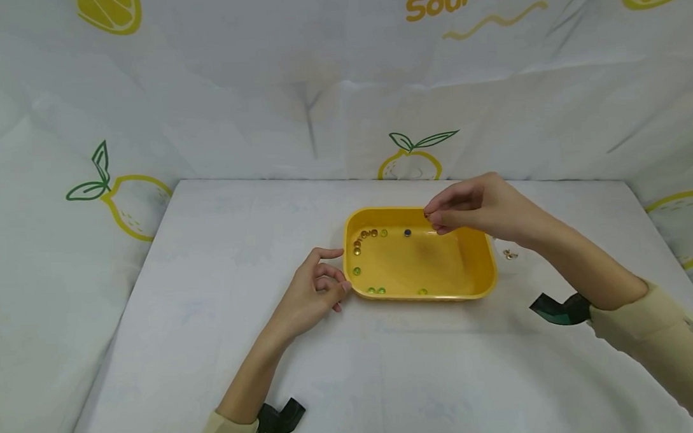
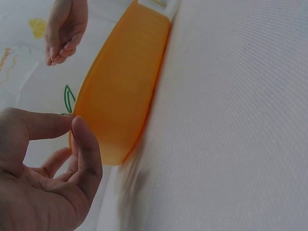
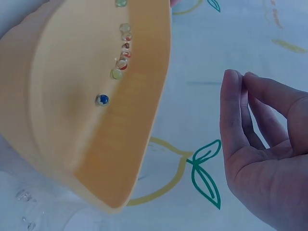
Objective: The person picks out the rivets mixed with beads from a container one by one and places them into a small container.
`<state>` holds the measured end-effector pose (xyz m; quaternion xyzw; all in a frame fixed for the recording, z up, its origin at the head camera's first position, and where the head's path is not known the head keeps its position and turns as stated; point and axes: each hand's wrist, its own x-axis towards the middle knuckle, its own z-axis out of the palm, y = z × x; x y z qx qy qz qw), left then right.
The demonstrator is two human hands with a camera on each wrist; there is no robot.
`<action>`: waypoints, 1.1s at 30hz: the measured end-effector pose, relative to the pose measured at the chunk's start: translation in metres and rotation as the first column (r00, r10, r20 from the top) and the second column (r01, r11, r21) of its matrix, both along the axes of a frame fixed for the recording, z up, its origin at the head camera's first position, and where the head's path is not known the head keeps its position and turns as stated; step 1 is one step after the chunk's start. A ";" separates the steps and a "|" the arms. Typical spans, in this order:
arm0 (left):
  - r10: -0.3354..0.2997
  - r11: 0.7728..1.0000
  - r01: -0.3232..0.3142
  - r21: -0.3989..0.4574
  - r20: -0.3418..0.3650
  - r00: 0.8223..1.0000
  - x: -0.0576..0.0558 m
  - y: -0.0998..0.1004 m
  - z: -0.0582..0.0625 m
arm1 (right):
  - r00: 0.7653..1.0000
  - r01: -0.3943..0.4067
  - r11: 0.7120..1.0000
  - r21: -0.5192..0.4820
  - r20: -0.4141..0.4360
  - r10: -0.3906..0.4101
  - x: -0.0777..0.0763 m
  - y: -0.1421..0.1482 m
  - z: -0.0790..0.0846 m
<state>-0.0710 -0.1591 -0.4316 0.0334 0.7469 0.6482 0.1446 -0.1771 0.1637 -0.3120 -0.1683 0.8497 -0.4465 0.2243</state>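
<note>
A yellow plastic basin (image 1: 441, 297) stands on the white-covered table. Glass marbles lie on its floor: several brownish ones along the left side, green ones (image 1: 357, 271) and a blue one (image 3: 102, 100). At the basin's left end, my left hand (image 1: 311, 294) holds the rim between thumb and forefinger, as the left wrist view (image 2: 53, 178) shows. Above the far right rim, my right hand (image 1: 475, 205) pinches a small brownish marble (image 1: 427, 215) in its fingertips, mostly covered. In the right wrist view the fingertips meet and hide it.
Just right of the basin, several small shiny marbles (image 1: 509, 255) lie on the table (image 1: 212, 310). A white cloth with lemon prints (image 1: 410, 163) hangs behind and at the sides. Black wrist mounts (image 1: 281, 417) sit on both forearms.
</note>
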 end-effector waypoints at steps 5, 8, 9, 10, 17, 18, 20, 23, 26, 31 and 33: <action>0.000 1.000 0.000 -0.002 0.005 1.000 0.000 0.000 0.000 | 0.998 0.060 0.998 0.008 0.008 -0.060 0.003 0.009 -0.001; 0.001 1.000 -0.001 -0.005 0.006 1.000 0.000 0.000 0.000 | 0.998 0.070 0.998 -0.002 -0.001 -0.070 0.005 0.015 -0.003; 0.002 1.000 -0.002 -0.006 0.006 1.000 0.000 0.000 0.001 | 0.997 0.072 0.997 -0.006 -0.008 -0.072 0.005 0.017 -0.003; 0.003 1.000 -0.003 -0.007 0.006 1.000 0.000 0.000 0.001 | 0.997 0.075 0.997 -0.009 -0.017 -0.075 0.006 0.019 -0.003; 0.004 1.000 -0.004 -0.008 0.003 1.000 0.000 0.001 0.001 | 0.989 0.130 0.992 0.005 -0.077 -0.129 0.011 0.041 -0.004; 0.004 1.000 -0.004 -0.008 0.002 1.000 0.000 0.001 0.001 | 0.987 0.138 0.990 0.006 -0.083 -0.137 0.012 0.044 -0.004; 0.002 1.000 -0.002 -0.008 0.003 1.000 0.000 0.001 0.001 | 0.984 0.156 0.988 -0.001 -0.086 -0.155 0.013 0.051 -0.005; 0.004 1.000 -0.004 -0.008 0.004 1.000 0.000 0.001 0.002 | 0.979 0.182 0.983 -0.012 -0.087 -0.183 0.015 0.061 -0.007; 0.007 1.000 -0.007 -0.008 0.004 1.000 0.000 0.001 0.002 | 0.974 0.202 0.979 -0.020 -0.098 -0.203 0.015 0.070 -0.010; 0.006 1.000 -0.006 -0.006 0.005 1.000 0.001 0.002 0.003 | 0.966 0.228 0.974 -0.013 -0.120 -0.228 0.017 0.084 -0.016; 0.006 1.000 -0.006 -0.008 0.004 1.000 0.001 0.002 0.003 | 0.963 0.238 0.971 -0.013 -0.124 -0.238 0.018 0.088 -0.018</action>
